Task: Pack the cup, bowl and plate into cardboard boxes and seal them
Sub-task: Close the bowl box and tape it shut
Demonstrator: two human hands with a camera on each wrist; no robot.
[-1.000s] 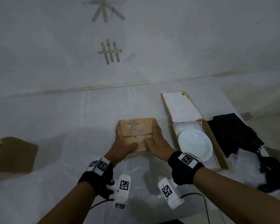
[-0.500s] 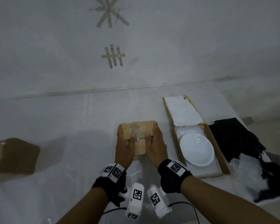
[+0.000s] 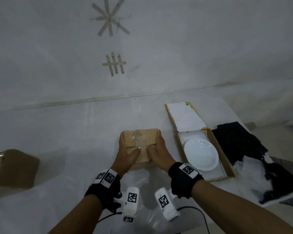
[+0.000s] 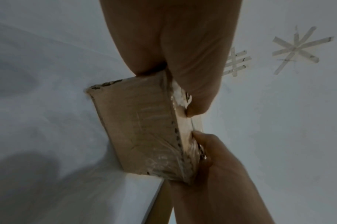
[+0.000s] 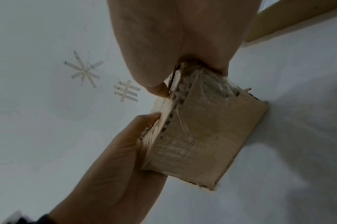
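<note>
A small cardboard box [image 3: 140, 141], wrapped with clear tape, sits on the white table in the middle of the head view. My left hand [image 3: 125, 149] grips its left side and my right hand [image 3: 160, 147] grips its right side. Both thumbs press on the taped top near the seam. In the left wrist view the left hand [image 4: 173, 45] holds one end of the box [image 4: 144, 128]. The right wrist view shows the right hand [image 5: 183, 37] clamping the box [image 5: 202, 136]. A white plate [image 3: 200, 155] lies in an open flat cardboard box [image 3: 226, 164] to the right.
A closed brown box [image 3: 12, 168] stands at the far left. Black mesh cloth [image 3: 238, 141] and crumpled clear plastic [image 3: 250, 174] lie right of the plate's box. Its white lid flap [image 3: 184, 117] points toward the wall. A plastic sheet [image 3: 142, 191] lies under my wrists.
Both hands have stayed on the small box. The wrists drew closer together and the thumbs shifted on the taped top. The box has hardly moved.
</note>
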